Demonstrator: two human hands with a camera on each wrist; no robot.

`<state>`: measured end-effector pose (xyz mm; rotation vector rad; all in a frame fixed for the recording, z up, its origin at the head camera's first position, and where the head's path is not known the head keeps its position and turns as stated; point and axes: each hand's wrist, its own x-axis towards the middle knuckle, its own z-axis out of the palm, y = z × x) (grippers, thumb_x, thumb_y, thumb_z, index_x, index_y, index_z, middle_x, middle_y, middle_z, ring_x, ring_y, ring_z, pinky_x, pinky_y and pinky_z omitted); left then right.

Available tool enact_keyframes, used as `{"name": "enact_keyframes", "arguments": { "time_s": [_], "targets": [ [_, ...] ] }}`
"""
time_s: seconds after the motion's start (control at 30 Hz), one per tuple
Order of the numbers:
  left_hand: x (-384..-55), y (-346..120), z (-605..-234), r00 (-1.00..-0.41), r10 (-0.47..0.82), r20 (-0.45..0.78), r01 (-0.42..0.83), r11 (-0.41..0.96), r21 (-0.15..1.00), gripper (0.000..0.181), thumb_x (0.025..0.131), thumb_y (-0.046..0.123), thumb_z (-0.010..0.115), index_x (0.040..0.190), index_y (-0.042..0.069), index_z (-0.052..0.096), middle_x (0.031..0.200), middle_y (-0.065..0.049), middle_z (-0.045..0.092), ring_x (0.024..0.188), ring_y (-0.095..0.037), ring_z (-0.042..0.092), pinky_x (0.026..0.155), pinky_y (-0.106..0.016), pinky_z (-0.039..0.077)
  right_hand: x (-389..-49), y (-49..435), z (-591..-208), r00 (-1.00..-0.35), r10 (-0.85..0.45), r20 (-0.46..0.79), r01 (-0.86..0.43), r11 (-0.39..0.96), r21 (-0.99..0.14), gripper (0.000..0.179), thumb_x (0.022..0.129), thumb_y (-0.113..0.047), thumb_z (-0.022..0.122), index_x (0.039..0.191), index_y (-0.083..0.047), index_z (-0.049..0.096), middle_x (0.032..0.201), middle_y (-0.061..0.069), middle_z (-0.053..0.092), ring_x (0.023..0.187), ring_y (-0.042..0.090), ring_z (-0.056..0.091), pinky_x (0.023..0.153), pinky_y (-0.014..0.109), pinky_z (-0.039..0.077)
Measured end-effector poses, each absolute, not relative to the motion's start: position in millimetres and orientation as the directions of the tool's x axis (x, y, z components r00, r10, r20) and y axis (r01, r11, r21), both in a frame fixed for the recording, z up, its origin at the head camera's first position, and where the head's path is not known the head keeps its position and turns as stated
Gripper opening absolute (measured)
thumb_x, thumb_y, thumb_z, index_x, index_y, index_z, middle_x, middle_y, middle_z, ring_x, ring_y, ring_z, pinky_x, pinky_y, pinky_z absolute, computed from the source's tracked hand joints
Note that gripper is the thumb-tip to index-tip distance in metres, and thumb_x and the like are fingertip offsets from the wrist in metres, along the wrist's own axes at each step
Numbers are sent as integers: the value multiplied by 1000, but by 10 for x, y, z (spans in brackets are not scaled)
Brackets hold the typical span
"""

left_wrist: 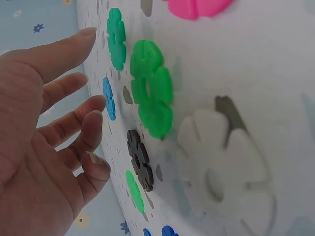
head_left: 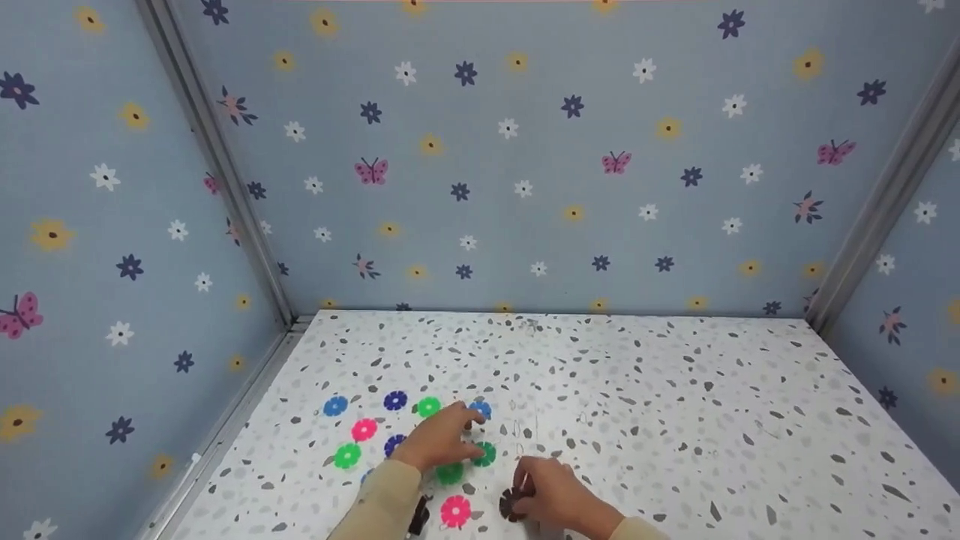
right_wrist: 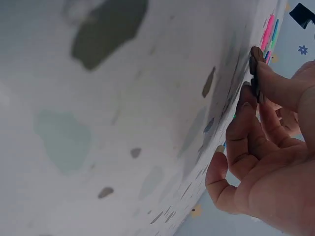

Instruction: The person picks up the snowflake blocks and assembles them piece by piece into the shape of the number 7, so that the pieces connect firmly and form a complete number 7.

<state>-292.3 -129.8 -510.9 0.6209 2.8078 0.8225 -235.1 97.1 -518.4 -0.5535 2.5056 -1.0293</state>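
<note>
My right hand point(head_left: 559, 495) pinches a black flower-shaped plastic disc point(head_left: 509, 505) between thumb and fingers, low over the table. In the right wrist view this disc point(right_wrist: 254, 73) stands edge-on at the fingertips. My left hand point(head_left: 439, 439) hovers over other discs, its fingers loosely bent and holding nothing. Close to its thumb lies a teal-green disc point(head_left: 486, 454), and a blue disc point(head_left: 480, 409) shows beyond its fingertips. The left wrist view has a bright green disc point(left_wrist: 152, 91), another black disc point(left_wrist: 140, 160) and a white disc point(left_wrist: 236, 172) beneath that hand.
Several more discs lie on the left, among them a pink one point(head_left: 364, 430), a dark blue one point(head_left: 395, 400) and a green one point(head_left: 347, 455). Another pink disc point(head_left: 455, 511) is between my forearms. Flower-patterned panels point(head_left: 517, 165) surround the speckled white table point(head_left: 675, 405).
</note>
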Motion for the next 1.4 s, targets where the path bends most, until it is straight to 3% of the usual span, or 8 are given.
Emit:
{"name": "enact_keyframes", "arguments": {
  "time_s": [0.07,0.3,0.5,0.67,0.83,1.13,1.4],
  "targets": [
    [-2926,-1288,-5121,-902,429,-36,340,761,552,53,80,27,81,126,10,64,110,-3,61,101,-22,60,91,-44,49,-2368,1021,-5178,-855,-485,-182,-192,623,-758,12,84,-5,76,89,-10,66,72,-2,64,65,12,60,60,29,49],
    [-2905,-1246,-5178,-900,433,-49,337,764,550,57,76,31,84,125,9,64,108,-3,61,97,-20,59,87,-43,51,-2404,1205,-5161,-896,-428,-117,-155,549,-821,5,85,-7,73,88,-3,73,74,-1,67,66,12,61,61,28,51],
    [-2875,-1247,-5173,-908,413,-70,310,774,552,48,72,30,87,111,10,67,103,-3,57,86,-18,57,78,-42,52,-2421,1321,-5156,-949,-314,-32,-123,462,-878,6,82,-5,73,86,0,71,73,2,66,65,14,60,61,29,51],
    [-2880,-1239,-5168,-912,400,-92,289,785,549,37,71,26,86,99,12,67,97,-1,55,80,-17,55,72,-39,51,-2443,1385,-5141,-967,-241,-85,-14,382,-924,7,85,-4,72,87,2,69,76,2,66,69,14,60,62,29,51],
    [-2881,-1221,-5173,-914,392,-102,272,782,560,36,72,26,86,98,12,64,95,1,53,79,-17,54,71,-38,51,-2460,1424,-5131,-973,-168,-158,93,343,-935,7,88,-3,70,90,3,67,80,4,67,72,15,60,64,28,51],
    [-2857,-1208,-5180,-912,395,-111,254,756,604,37,74,23,84,97,15,56,88,2,55,75,-16,52,66,-35,47,-2464,1486,-5121,-976,-139,-167,131,238,-962,8,89,-3,67,92,4,65,79,5,65,63,13,54,56,24,44],
    [-2841,-1204,-5191,-909,411,-77,276,728,627,24,80,16,77,89,16,55,80,3,55,69,-15,51,60,-32,46,-2480,1511,-5146,-970,-90,-225,199,229,-953,12,92,-11,66,97,0,65,81,6,65,65,15,56,55,26,47]
  ]
}}
